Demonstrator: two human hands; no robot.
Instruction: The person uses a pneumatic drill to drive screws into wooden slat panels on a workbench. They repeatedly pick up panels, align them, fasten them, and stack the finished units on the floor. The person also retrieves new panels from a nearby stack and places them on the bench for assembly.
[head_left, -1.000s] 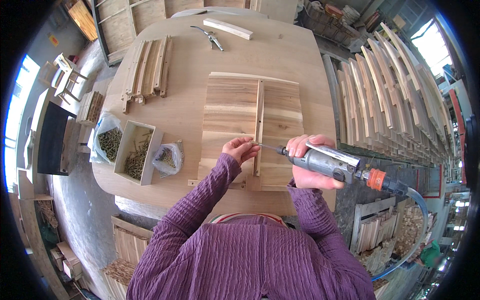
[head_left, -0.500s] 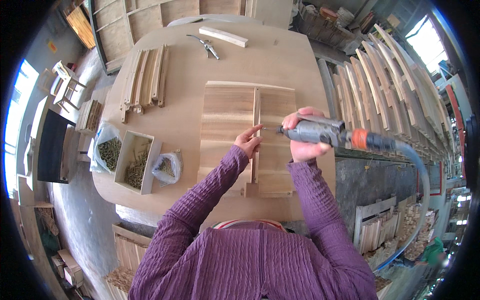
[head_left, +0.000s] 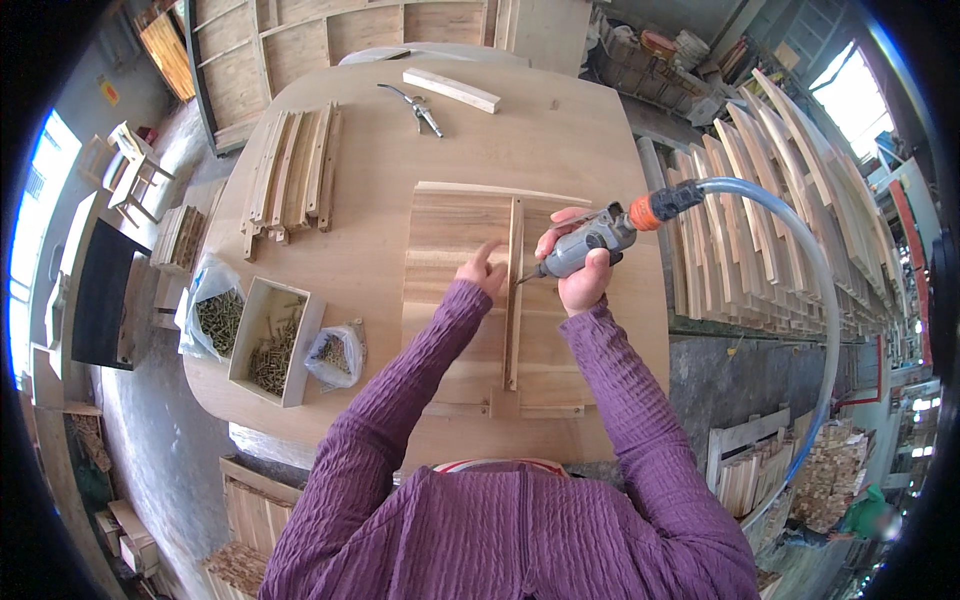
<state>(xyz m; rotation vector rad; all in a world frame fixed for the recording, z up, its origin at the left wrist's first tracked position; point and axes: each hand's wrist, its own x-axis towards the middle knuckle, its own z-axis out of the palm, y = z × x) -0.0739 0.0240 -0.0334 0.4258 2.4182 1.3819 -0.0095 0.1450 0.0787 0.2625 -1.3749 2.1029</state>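
My right hand (head_left: 580, 280) is wrapped round a grey air screwdriver (head_left: 588, 245) with an orange collar and a clear-blue hose. The tool tilts down to the left, and its bit tip meets or hovers just over a narrow wooden strip (head_left: 513, 330); contact is hard to make out. That strip runs lengthwise along a flat wooden panel (head_left: 450, 240) on the table. Close to the strip's left side is my left hand (head_left: 483, 272), its index finger stretched out and slightly blurred. No object shows in it. A small wood block (head_left: 505, 402) sits at the strip's near end.
Left on the table (head_left: 380, 220) stand a white box of screws (head_left: 262, 340), with a plastic bag (head_left: 212, 310) and a smaller bag (head_left: 335, 355) beside it. Behind lie stacked wood strips (head_left: 290, 170), an air blow gun (head_left: 415, 110) and a wood bar (head_left: 450, 88). Boards (head_left: 760, 210) lean at right.
The screwdriver has swung from nearly level to a downward tilt, its bit now at the strip. The hose arcs higher. My left hand has drawn slightly back left from the strip.
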